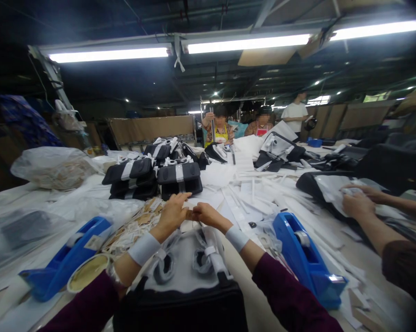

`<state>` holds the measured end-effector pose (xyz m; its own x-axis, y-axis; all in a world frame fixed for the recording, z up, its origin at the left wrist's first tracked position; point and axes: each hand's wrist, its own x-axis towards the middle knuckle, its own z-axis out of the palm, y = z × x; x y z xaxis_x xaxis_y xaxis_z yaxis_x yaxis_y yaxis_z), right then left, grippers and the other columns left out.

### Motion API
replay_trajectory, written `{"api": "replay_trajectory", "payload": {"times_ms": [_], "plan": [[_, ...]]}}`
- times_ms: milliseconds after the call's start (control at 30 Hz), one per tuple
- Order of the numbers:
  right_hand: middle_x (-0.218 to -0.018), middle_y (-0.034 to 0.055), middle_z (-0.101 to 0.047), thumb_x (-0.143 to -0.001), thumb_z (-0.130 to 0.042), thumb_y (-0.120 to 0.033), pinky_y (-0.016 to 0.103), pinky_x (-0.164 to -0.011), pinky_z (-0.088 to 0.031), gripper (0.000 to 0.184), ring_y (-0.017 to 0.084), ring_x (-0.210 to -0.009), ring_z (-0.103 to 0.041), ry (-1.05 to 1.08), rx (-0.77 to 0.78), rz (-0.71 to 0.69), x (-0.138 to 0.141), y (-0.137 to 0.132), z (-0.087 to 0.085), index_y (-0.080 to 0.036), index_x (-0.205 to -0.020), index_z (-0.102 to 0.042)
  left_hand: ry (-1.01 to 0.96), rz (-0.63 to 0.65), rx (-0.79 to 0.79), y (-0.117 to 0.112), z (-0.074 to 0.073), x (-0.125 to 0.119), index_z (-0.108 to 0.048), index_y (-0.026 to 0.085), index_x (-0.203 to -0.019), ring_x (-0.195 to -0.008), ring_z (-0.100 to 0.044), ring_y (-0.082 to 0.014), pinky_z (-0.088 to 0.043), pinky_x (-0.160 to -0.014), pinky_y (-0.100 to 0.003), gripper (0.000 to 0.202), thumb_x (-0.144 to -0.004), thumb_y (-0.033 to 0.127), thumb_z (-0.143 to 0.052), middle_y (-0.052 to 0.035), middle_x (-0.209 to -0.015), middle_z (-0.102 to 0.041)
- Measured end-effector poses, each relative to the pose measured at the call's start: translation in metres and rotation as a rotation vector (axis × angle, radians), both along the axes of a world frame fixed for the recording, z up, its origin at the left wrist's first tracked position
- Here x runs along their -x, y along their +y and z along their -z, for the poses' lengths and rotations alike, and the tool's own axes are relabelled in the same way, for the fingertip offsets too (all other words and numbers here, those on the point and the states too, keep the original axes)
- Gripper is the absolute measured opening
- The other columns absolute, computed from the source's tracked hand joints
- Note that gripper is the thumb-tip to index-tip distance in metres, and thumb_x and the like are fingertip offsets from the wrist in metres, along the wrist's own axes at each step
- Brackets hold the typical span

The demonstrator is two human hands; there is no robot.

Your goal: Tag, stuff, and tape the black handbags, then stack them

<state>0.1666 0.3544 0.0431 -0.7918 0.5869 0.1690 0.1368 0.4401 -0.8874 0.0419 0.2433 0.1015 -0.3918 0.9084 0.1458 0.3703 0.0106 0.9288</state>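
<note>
Watching remotely, I see a black bag (pixel 182 304) near centre, its curved handles (pixel 163 269) wrapped in translucent plastic. A smooth blue dispenser (pixel 295 240) stands right; its twin (pixel 64 265) sits left, its pale label (pixel 94 243) too small to read. At the bag's far end, my left hand (pixel 175 213) and right hand (pixel 209 216) meet, fingers bent around a small brown piece (pixel 191 215); whether they grip it, I cannot tell.

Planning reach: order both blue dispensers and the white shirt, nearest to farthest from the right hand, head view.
1. Right blue dispenser, right of the right hand
2. Left blue dispenser, on the left
3. White shirt, far background
</note>
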Motion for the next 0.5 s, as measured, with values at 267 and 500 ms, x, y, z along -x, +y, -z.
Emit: {"api": "replay_trajectory", "payload": {"times_ms": [267, 500], "plan": [[-0.103, 0.0015, -0.065, -0.060, -0.077, -0.015, 0.026, -0.073, -0.046, 0.043, 0.017, -0.087, -0.059, 0.207, 0.056, 0.045, -0.029, -0.008, 0.007, -0.022, -0.102, -0.068, 0.611, 0.251, -0.005, 0.008, -0.018, -0.002, -0.060, 0.020, -0.061, -0.071, -0.051, -0.0166, -0.035, -0.068, -0.026, 0.011, -0.071, 0.015, -0.063, -0.0005, -0.071, -0.057], [-0.078, 0.0019, -0.069, -0.074, -0.068, -0.035, 0.034, -0.083, -0.044, 0.020, 0.021, -0.082, -0.062, 0.353, 0.162, 0.213, -0.048, -0.022, 0.027, -0.017, -0.081, -0.074, 0.270, 0.369, -0.063, 0.036, 0.012, -0.006, -0.067, 0.018, -0.100, -0.082, -0.061, -0.0187, -0.045, -0.070, -0.026, 0.026, -0.076, 0.023, -0.058, -0.0059, -0.096, -0.069]]}}
